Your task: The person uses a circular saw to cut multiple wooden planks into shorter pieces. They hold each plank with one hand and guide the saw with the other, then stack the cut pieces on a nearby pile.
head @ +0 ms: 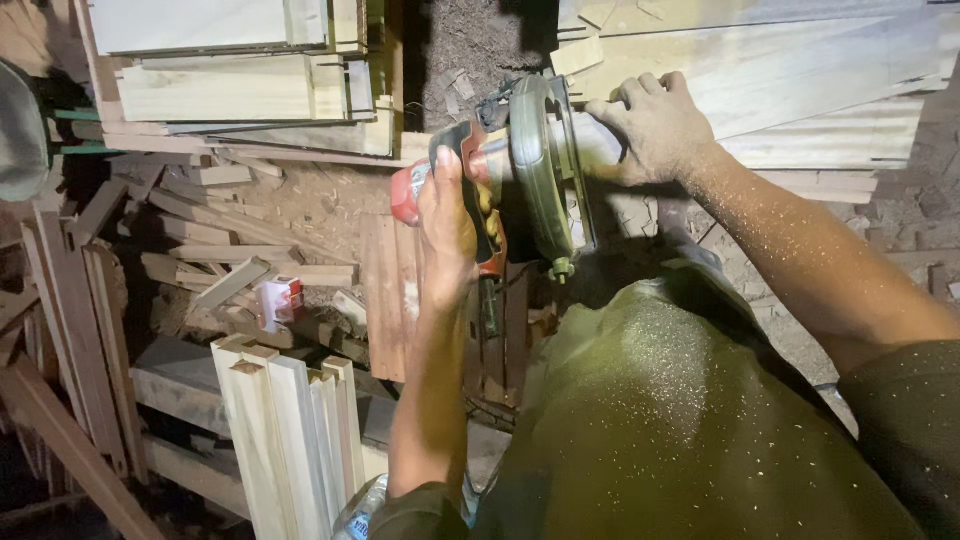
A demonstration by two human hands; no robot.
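The left hand [447,232] grips the saw [520,170] handle tight. The right hand [655,125] wraps its front. Cutting wood now; next needs a steady push.

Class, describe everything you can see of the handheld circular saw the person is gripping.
The circular saw is a handheld power tool with a red and black body and a rounded dark-green blade guard, dusted with sawdust. It is held above a reddish plank, guard edge-on to the camera; the blade itself is hidden. The left hand wraps the red rear handle, and the right hand grips the far side, by pale boards. Whether it is running cannot be told.
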